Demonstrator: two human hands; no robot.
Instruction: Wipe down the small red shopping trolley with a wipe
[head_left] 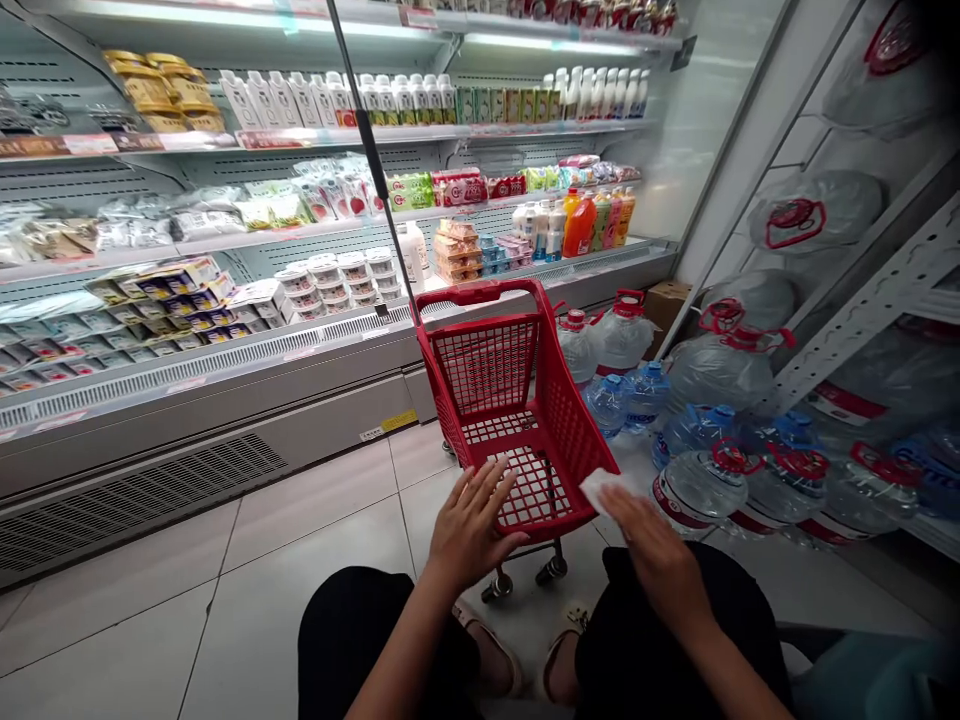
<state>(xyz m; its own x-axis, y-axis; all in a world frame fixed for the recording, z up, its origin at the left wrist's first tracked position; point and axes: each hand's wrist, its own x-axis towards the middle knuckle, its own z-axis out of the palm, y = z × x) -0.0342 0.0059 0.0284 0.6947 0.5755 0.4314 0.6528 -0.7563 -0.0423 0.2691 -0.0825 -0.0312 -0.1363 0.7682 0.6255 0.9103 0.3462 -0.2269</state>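
Knees bent in black trousers [360, 630], a person reached toward a red cart [568, 425] standing on the tiled floor [315, 540] just ahead. The left hand [470, 530] was spread, fingers outstretched and holding nothing, over the cart's near left edge; from where I stood, I could not tell whether it touched. The right hand [661, 550], fingers nearly straight, held a white cloth [598, 490] at the near right corner. Water jugs [703, 488] stood to the right, a stocked fridge [337, 415] behind.
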